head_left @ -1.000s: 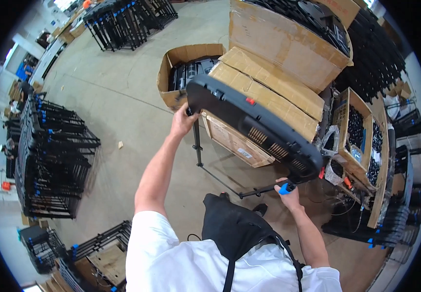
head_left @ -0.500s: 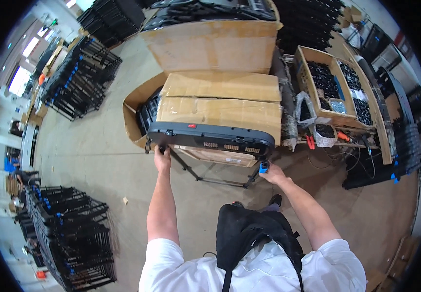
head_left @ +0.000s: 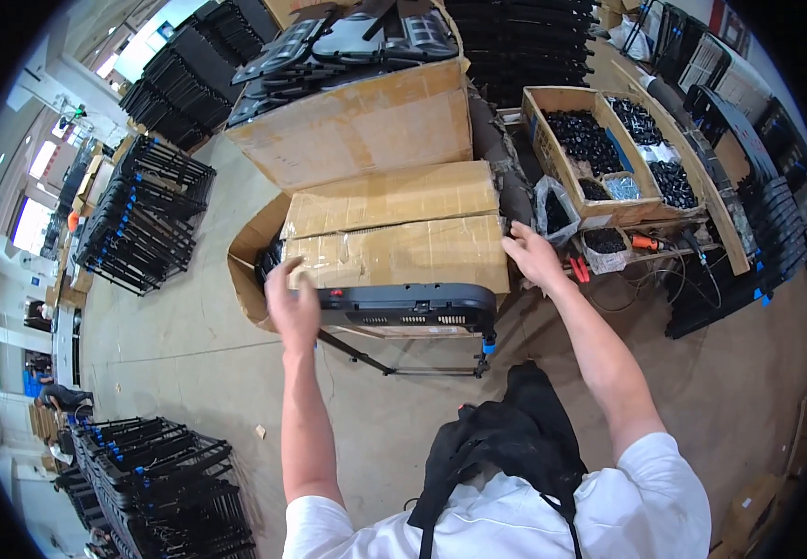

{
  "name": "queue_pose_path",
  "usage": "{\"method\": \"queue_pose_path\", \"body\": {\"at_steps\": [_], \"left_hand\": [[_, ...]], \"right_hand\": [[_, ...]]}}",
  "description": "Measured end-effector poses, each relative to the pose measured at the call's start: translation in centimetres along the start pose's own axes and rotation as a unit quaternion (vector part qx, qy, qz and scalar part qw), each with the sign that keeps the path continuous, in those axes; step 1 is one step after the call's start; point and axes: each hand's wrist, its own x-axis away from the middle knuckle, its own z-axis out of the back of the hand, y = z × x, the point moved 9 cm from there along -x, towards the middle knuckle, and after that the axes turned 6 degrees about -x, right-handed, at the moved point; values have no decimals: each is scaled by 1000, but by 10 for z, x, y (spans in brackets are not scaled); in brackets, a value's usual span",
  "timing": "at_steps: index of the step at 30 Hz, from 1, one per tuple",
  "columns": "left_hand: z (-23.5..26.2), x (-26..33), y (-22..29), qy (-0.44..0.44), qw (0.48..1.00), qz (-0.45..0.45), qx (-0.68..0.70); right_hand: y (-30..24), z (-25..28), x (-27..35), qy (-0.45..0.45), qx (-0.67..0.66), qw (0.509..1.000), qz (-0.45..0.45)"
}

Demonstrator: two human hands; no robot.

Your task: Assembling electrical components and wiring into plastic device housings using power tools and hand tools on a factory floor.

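A long black panel (head_left: pixel 402 300) with folding metal legs (head_left: pixel 433 374) stands in front of a taped cardboard box (head_left: pixel 394 250), its top edge showing a small red part and slotted vents. My left hand (head_left: pixel 292 303) is at the panel's left end, blurred by motion, thumb and fingers apart with nothing seen between them. By the right edge of the cardboard box is my right hand (head_left: pixel 536 256), its fingers bent together around a small dark spot I cannot make out. Below it, a blue clip (head_left: pixel 488 347) sits on the panel's right leg.
Behind is a large carton (head_left: pixel 357 126) heaped with black panels. On the right, a divided wooden bin (head_left: pixel 599 207) holds black parts and screws, with red-handled pliers (head_left: pixel 580 270) and an orange-handled tool (head_left: pixel 646 242) nearby. Stacked folded frames (head_left: pixel 157 466) stand at left.
Both hands have let go of the panel and its legs and moved up and away. My right hand has gone to the box's right edge. The view has shifted.
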Motion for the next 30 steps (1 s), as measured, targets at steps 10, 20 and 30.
{"method": "queue_pose_path", "body": {"at_steps": [10, 20, 30], "left_hand": [[-67, -36, 105, -118, 975, -162, -94], [-57, -23, 102, -328, 935, -116, -62], [-159, -24, -44, -793, 590, -8, -153]], "right_hand": [[-65, -23, 26, -286, -295, 901, -140], [-82, -218, -44, -513, 238, 760, 320], [-194, -112, -77, -386, 539, 694, 282]]}}
